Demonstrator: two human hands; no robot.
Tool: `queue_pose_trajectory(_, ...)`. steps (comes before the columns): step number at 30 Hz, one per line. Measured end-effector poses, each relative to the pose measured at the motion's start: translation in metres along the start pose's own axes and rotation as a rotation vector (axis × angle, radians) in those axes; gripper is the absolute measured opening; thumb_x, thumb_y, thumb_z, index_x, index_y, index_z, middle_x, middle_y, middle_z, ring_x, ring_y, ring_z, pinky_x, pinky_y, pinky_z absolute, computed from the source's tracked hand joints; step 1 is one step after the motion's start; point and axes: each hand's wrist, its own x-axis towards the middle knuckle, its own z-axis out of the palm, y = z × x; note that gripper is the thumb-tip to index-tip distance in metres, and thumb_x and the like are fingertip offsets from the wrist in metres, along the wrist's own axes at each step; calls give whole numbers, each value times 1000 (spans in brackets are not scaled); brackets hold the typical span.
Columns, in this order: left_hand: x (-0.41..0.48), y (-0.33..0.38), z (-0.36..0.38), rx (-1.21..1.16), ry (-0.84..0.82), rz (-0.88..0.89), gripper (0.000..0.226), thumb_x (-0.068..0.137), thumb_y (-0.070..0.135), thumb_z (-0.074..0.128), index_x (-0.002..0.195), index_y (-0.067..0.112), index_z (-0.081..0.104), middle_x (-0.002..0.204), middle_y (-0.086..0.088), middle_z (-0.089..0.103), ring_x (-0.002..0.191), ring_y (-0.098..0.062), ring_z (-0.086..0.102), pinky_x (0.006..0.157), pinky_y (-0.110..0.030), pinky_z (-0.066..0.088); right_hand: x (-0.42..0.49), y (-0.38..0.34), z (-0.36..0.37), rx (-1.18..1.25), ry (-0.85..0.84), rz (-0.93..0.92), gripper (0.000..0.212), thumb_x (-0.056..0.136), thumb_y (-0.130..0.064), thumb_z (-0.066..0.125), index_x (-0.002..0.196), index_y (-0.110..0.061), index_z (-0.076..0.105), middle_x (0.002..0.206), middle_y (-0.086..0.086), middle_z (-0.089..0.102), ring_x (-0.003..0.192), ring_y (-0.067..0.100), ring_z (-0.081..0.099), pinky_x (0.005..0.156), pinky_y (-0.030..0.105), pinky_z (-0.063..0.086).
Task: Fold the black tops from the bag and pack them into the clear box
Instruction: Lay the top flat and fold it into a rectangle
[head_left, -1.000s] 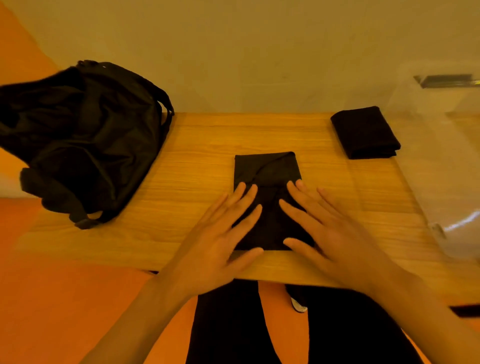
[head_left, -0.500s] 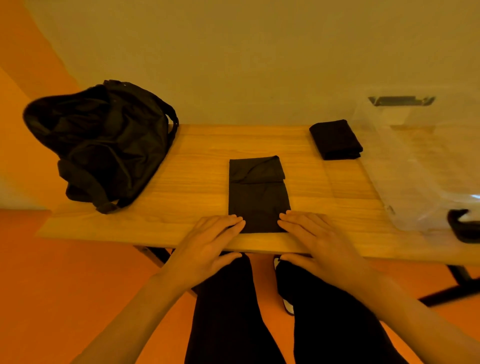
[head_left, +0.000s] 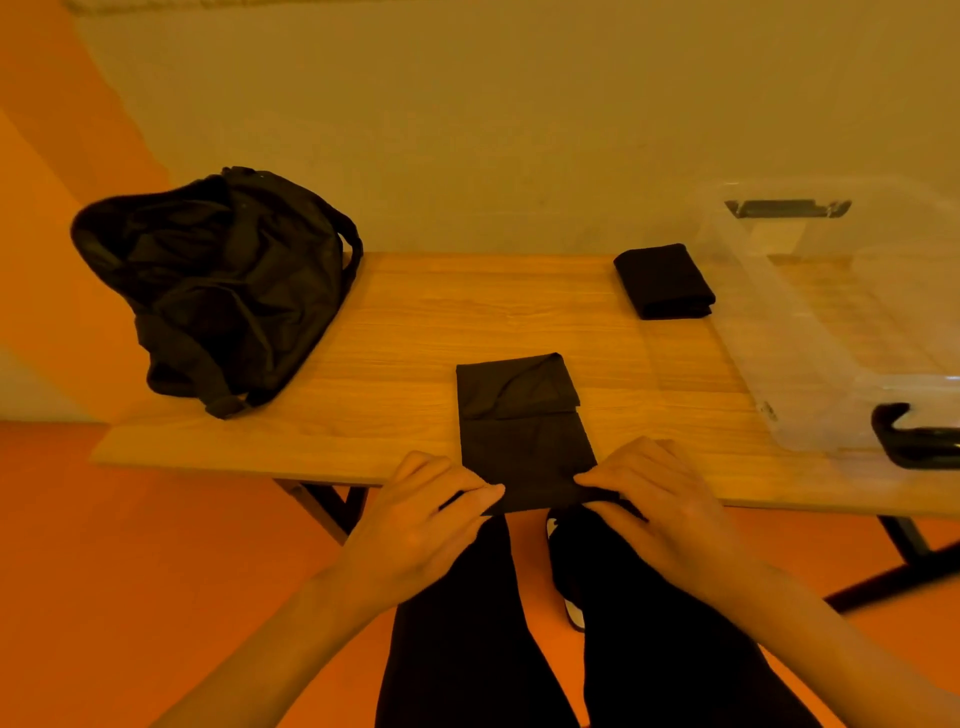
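The left hand (head_left: 421, 525) and right hand (head_left: 660, 509) each pinch a near corner of the black top (head_left: 519, 415) (its long axis runs near to far).

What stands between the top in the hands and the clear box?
Nothing visible does. The left hand and right hand pinch the top at its near edge, and only bare table lies between it and the box. The second top lies farther back, beside the box, off that path.
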Motion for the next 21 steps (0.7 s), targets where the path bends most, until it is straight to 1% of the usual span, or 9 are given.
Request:
queue_pose_trajectory(2, 9, 4, -9, -90, 63, -105, 27, 94, 23, 69, 118, 13, 71, 106, 4, 67, 99, -8, 59, 86, -30, 42, 7, -3, -11, 83, 7, 52, 30, 97, -38, 58, 124, -26, 65, 109, -16, 64, 105, 1, 57, 87, 21, 43)
queue_pose_trajectory(4, 22, 4, -18, -151, 121, -188, 27, 94, 27, 69, 118, 15, 71, 105, 9, 65, 102, 0, 55, 90, -27, 41, 20, -6, -23, 155, 4, 118, 31, 98, -41, 56, 128, -44, 55, 113, -30, 58, 112, -8, 53, 88, 12, 44)
queue_pose_trajectory(6, 36, 1, -24, -224, 149, -272, 27, 94, 30, 69, 119, 19, 70, 108, 13, 64, 107, 0, 56, 90, -26, 44, 38, -6, -31, 248, 5, 200, 37, 92, -46, 56, 126, -56, 47, 114, -37, 57, 114, -10, 54, 91, 6, 43)
queue_pose_trajectory(9, 55, -12, -29, -426, 126, -458, 28, 94, 32, 71, 121, 29, 67, 109, 15, 65, 103, -11, 63, 87, -24, 51, 69, 3, -33, 390, 23, 281, 44, 88, -44, 60, 129, -51, 45, 110, -26, 62, 106, 1, 62, 90, 11, 46)
queue_pose_trajectory(12, 74, -29, -25, -603, 130, -705, 31, 88, 34, 72, 118, 38, 65, 103, 19, 67, 87, -5, 63, 79, -17, 49, 99, 19, -27, 455, 0, 359, 40, 90, -33, 66, 127, -39, 55, 106, -20, 65, 98, 6, 64, 86, 18, 53)
queue_pose_trajectory(15, 90, -45, -13, -660, 140, -823, 22, 91, 19, 73, 111, 26, 69, 96, 12, 69, 76, 1, 61, 71, -14, 47, 122, 36, -14, 506, -30, 465, 31, 92, -22, 69, 119, -35, 63, 106, -16, 67, 96, 1, 64, 84, 17, 52)
queue_pose_trajectory(18, 97, -61, 2, -665, 148, -896, 11, 92, 14, 73, 103, 19, 73, 87, -6, 70, 76, -6, 62, 67, -22, 49, 135, 46, 0, 477, -35, 500, 28, 93, -20, 68, 115, -36, 62, 105, -24, 63, 98, -12, 57, 79, 6, 45)
queue_pose_trajectory(19, 97, -66, 8, -627, 130, -911, 9, 93, 16, 72, 101, 19, 73, 86, -7, 70, 77, -10, 63, 68, -26, 50, 137, 49, 5, 465, -45, 511, 28, 94, -20, 68, 115, -37, 62, 105, -27, 61, 98, -16, 55, 78, 4, 43)
queue_pose_trajectory(21, 95, -75, 19, -561, 79, -936, 5, 93, 20, 72, 97, 23, 73, 83, 2, 70, 76, -11, 63, 67, -31, 51, 136, 54, 16, 457, -53, 543, 28, 94, -21, 68, 113, -39, 61, 106, -28, 61, 97, -16, 56, 77, 3, 42)
